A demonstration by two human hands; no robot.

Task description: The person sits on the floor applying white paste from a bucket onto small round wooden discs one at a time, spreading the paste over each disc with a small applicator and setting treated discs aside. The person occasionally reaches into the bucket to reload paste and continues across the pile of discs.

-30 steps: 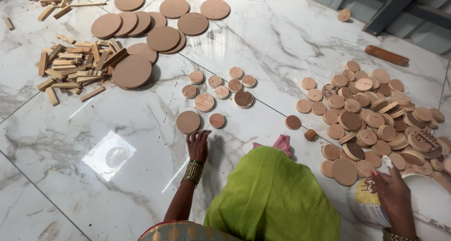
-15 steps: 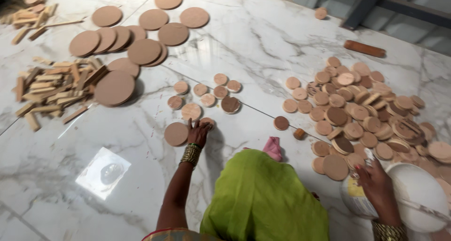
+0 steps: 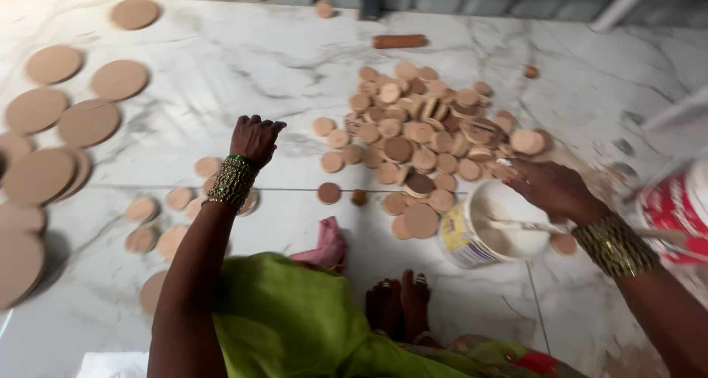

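The left hand (image 3: 254, 137) is up over the white marble floor (image 3: 221, 61), back side showing, fingers curled down a bit; it holds nothing that can be seen, and small round discs (image 3: 179, 198) lie flat just below its wrist. The right hand (image 3: 549, 188) is spread over a white tub (image 3: 472, 238) with a yellow and blue label on its side. A thin white stick (image 3: 516, 225) lies across the tub, pointing left to right; I cannot tell if the hand touches it. A big pile of discs (image 3: 424, 131) sits just behind the tub. A red and white can (image 3: 678, 208) stands at the right edge. Big discs (image 3: 88, 120) lie far left.
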